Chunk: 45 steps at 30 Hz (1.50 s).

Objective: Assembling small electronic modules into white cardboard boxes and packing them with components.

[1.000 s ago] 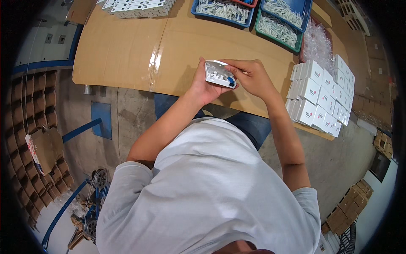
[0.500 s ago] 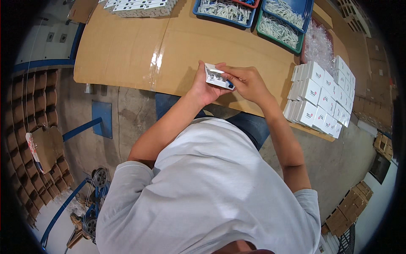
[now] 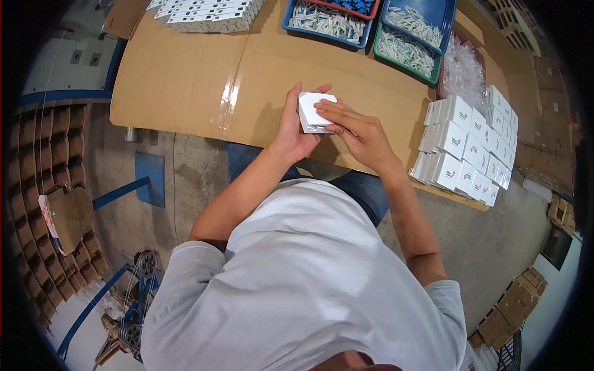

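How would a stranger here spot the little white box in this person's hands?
Find the big brown table, then the middle of its near edge. There the left hand cradles the small white box while the right hand has fingers on its top. Unlike the printed white boxes stacked at the right, it is being held, and its visible top looks plain.

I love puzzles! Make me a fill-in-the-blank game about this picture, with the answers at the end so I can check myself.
1. The left hand and the right hand both touch a small box coloured ____.
2. The stacked boxes nearest the clear plastic stand to the person's ____.
3. The tray holding blue pieces is coloured ____.
4. The person's shirt has ____ sleeves.

Missing words: white; right; red; short.
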Motion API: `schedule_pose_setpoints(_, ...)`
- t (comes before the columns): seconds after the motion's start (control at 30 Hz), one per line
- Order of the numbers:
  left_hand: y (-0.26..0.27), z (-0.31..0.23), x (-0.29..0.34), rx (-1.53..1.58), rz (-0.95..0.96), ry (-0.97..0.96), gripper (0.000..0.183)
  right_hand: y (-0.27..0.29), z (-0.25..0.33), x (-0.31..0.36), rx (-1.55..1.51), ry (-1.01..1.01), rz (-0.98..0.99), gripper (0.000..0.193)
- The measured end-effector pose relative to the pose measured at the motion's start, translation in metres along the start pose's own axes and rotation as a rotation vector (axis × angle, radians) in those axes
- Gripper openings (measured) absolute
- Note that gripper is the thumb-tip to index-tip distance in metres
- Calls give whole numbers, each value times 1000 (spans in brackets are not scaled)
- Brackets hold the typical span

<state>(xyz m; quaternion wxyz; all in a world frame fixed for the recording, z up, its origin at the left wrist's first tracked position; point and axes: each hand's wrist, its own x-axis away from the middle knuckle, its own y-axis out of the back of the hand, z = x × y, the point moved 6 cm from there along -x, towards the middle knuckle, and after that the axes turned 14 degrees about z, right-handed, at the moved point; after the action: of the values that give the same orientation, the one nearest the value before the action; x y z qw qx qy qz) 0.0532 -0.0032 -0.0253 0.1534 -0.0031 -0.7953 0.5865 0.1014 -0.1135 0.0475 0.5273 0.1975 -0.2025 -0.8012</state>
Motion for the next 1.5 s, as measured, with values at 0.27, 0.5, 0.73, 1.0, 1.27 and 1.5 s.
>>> schedule_pose_setpoints(0.27, -32, -17, 7, -218, 146, -127, 63, 13, 19, 13, -87, -82, -276, 37)
schedule_pose_setpoints(0.5, -56, -23, 18, -761, 367, -186, 70, -2, -17, 33, -925, -275, -447, 40)
schedule_pose_setpoints(0.73, -79, -21, 27, -890, 352, -245, 48, 12, -1, 44, -763, -135, -490, 35)
schedule_pose_setpoints(1.0, -84, -17, 32, -967, 374, -211, 48, 17, 10, 48, -725, -131, -427, 31)
schedule_pose_setpoints(1.27, -72, -24, 32, -1223, 250, -380, 38, 20, 5, 41, -723, -200, -428, 31)
schedule_pose_setpoints(1.5, -46, -26, 22, -907, 121, -177, 35, 37, -13, 45, -1025, -178, -559, 56)
